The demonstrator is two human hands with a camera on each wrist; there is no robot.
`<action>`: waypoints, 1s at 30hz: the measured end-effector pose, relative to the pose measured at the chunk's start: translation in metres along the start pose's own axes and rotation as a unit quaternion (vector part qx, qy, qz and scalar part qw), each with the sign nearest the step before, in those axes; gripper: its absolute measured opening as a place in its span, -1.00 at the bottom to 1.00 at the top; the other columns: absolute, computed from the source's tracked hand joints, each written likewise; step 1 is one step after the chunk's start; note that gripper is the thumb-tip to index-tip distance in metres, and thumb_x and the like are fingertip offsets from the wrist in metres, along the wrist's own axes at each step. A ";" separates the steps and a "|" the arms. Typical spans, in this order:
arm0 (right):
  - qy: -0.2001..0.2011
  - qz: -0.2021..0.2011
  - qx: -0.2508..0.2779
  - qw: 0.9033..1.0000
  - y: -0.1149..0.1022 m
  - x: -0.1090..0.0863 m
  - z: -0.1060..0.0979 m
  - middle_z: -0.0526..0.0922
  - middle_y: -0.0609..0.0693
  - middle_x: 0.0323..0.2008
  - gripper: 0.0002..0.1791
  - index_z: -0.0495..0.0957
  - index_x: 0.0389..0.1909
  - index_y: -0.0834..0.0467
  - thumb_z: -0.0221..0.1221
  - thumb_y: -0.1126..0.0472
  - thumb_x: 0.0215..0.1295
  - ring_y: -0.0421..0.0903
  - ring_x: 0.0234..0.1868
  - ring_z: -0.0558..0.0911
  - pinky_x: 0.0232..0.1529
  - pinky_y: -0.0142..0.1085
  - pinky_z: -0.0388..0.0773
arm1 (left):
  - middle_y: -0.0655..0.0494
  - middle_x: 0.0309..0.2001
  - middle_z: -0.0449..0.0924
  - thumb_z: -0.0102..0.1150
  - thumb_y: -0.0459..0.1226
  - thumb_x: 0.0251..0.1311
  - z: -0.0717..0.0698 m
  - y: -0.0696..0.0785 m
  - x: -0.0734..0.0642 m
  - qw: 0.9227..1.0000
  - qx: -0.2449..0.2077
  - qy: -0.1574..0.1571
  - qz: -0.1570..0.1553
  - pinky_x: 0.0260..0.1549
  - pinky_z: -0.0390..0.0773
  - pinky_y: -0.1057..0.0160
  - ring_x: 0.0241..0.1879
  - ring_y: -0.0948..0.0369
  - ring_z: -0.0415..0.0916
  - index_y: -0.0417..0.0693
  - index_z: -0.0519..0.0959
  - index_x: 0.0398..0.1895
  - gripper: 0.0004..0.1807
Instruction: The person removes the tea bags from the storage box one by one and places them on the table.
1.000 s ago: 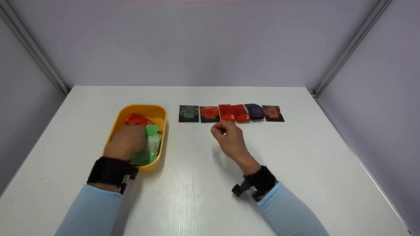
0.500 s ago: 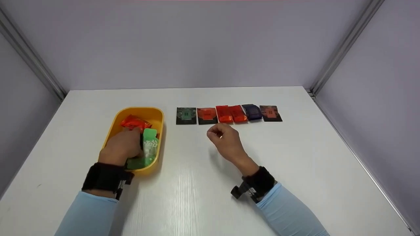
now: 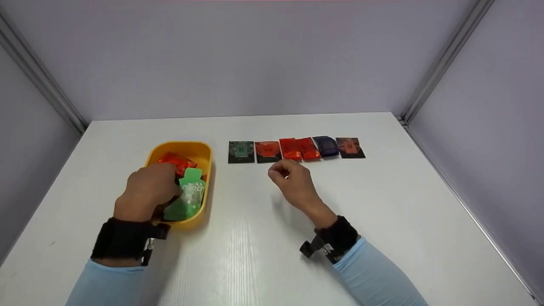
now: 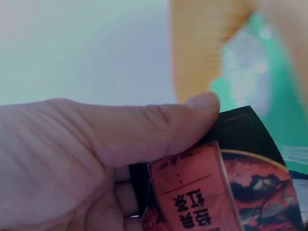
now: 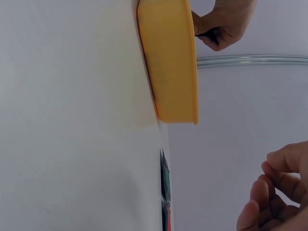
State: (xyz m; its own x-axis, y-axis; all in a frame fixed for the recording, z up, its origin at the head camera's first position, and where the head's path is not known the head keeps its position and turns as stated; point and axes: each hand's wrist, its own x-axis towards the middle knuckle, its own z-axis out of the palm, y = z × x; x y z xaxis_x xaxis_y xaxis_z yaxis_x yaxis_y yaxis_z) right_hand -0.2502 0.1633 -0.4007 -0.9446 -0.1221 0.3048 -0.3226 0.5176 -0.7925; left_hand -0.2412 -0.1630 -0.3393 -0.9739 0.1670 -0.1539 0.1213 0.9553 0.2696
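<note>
My left hand is over the yellow container and pinches a black tea packet with a red label between thumb and fingers. Beside that hand, a green packet with white lettering lies in the container, and a shiny red packet lies farther back in it. My right hand hovers above the table just in front of the row of packets. Its fingers curl loosely with the thumb near the index finger, and they hold nothing.
Along the back of the white table runs a row: a green-black packet, a red-black packet, two shiny red packets, a dark purple packet and another red-black packet. Pale walls enclose the table.
My left hand has drawn up and back toward the left from inside the container, now with the black-and-red tea packet in its grip. My right hand stays nearly still; the head view shifts slightly.
</note>
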 end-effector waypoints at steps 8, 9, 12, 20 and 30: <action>0.009 -0.017 0.008 1.000 -0.006 -0.004 -0.002 0.63 -0.09 -0.33 -0.94 0.67 -0.24 0.08 0.23 0.24 0.41 -0.13 -0.26 0.56 -0.19 -0.26 0.55 | 0.11 -0.65 0.35 0.38 -0.17 0.28 -0.004 0.045 -0.013 0.983 -0.035 0.173 0.060 -0.59 0.31 0.18 -0.60 0.09 0.38 -0.10 0.50 -0.55 -0.67; 0.010 -0.021 0.010 1.000 -0.007 -0.005 -0.002 0.63 -0.09 -0.33 -0.94 0.68 -0.24 0.08 0.23 0.24 0.41 -0.13 -0.26 0.56 -0.19 -0.27 0.55 | 0.11 -0.62 0.40 0.36 -0.17 0.31 -0.002 0.053 -0.014 0.980 -0.049 0.184 0.064 -0.58 0.34 0.18 -0.58 0.09 0.40 -0.10 0.53 -0.51 -0.70; 0.014 -0.032 0.015 0.999 -0.011 -0.008 -0.001 0.63 -0.10 -0.32 -0.94 0.68 -0.24 0.07 0.23 0.23 0.41 -0.14 -0.25 0.57 -0.22 -0.28 0.55 | 0.04 -0.45 0.57 0.28 -0.18 0.39 0.005 0.073 -0.013 0.971 -0.105 0.199 0.076 -0.44 0.49 0.14 -0.45 0.06 0.49 -0.12 0.61 -0.33 -0.80; -0.010 -0.039 0.033 0.999 -0.022 -0.011 -0.003 0.63 -0.06 -0.06 -0.71 0.58 0.10 0.09 0.24 0.11 0.44 -0.17 -0.08 0.58 -0.13 -0.25 0.58 | 0.01 -0.17 0.71 0.19 -0.21 0.45 0.037 0.114 0.003 0.943 -0.256 0.186 0.099 -0.10 0.65 0.05 -0.20 0.05 0.61 -0.08 0.67 -0.06 -0.83; -0.067 0.005 0.028 0.997 -0.016 -0.009 -0.004 0.65 0.02 -0.04 -0.45 0.25 0.34 0.08 0.21 0.28 0.39 -0.06 -0.02 0.61 -0.08 -0.19 0.60 | 0.04 -0.05 0.70 0.12 -0.17 0.50 0.058 0.121 0.022 0.934 -0.310 0.154 0.086 -0.05 0.62 0.04 -0.09 0.06 0.61 0.02 0.63 0.03 -0.81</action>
State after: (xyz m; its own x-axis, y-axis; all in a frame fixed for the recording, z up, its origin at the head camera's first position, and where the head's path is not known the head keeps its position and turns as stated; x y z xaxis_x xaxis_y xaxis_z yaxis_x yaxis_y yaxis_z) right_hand -0.2364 0.1598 -0.3886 -0.9462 -0.2306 0.2271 -0.3128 0.4708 -0.8249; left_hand -0.2372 -0.0298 -0.3652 -0.9708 0.1364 0.1973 0.2397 0.5803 0.7783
